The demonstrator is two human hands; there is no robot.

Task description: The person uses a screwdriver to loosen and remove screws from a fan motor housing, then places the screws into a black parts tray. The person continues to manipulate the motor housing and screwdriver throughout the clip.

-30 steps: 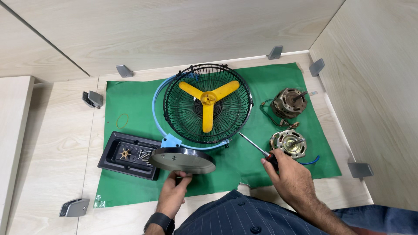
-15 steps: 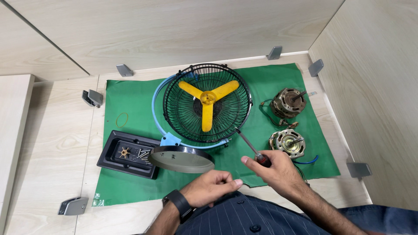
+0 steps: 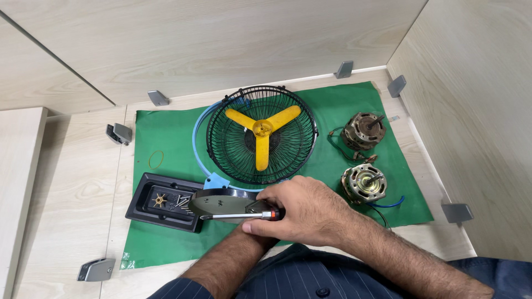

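Green mat (image 3: 166,138) on desk carries black-caged fan with yellow blades (image 3: 261,135). Right hand (image 3: 302,210) has swung leftward across body, now gripping screwdriver (image 3: 238,215) flat over fan's grey round base (image 3: 221,202). Left hand hidden beneath right forearm; grip unclear. Black parts tray (image 3: 145,204) left of base.

Screwdriver (image 3: 244,215), dark handle with red band, thin metal shaft lying level, tip pointing left, gripped by handle, just in front of grey round fan base (image 3: 219,202), base tilted, over green mat's front edge
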